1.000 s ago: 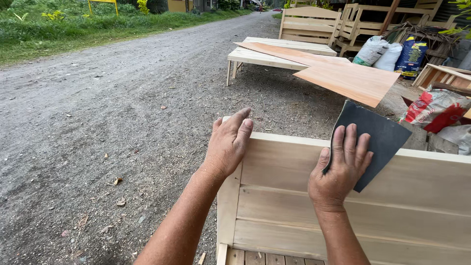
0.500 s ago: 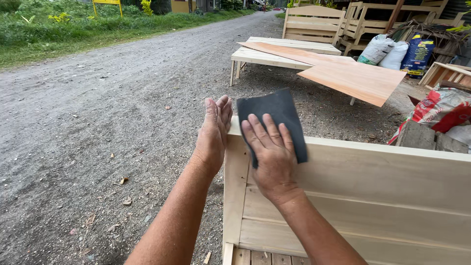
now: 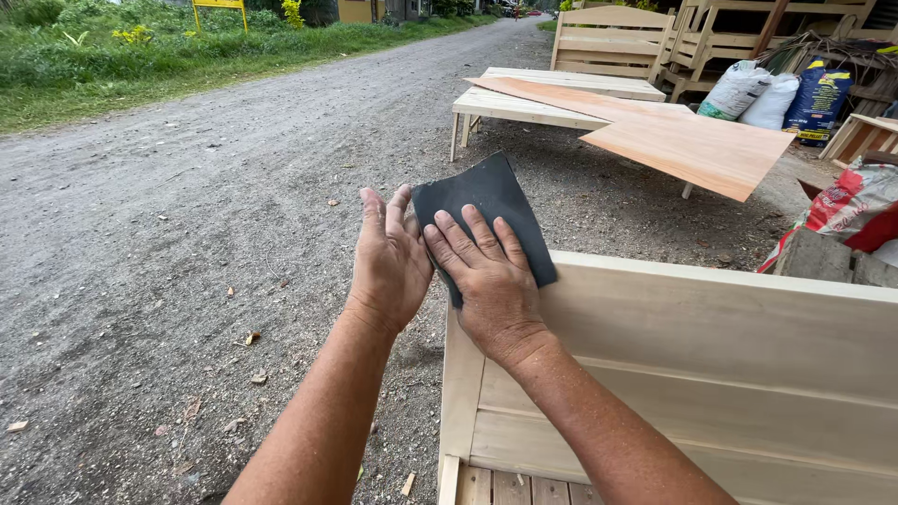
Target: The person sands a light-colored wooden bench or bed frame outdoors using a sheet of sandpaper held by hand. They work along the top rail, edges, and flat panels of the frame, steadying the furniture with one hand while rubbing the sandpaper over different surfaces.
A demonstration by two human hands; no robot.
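Note:
A pale wooden panel, part of an unfinished piece of furniture, stands upright in front of me. My right hand presses a dark grey sheet of sandpaper flat against the panel's top left corner. My left hand grips that same corner from the outer side, fingers together and pointing up, touching the sandpaper's left edge.
A gravel road runs left and ahead, with a grass verge beyond. Behind the panel lie a plywood sheet on a low wooden bench, more wooden frames, and several filled sacks at right.
My right hand has slid the sandpaper left along the panel's top edge to the corner. My left hand has stayed on the corner, and both hands now touch.

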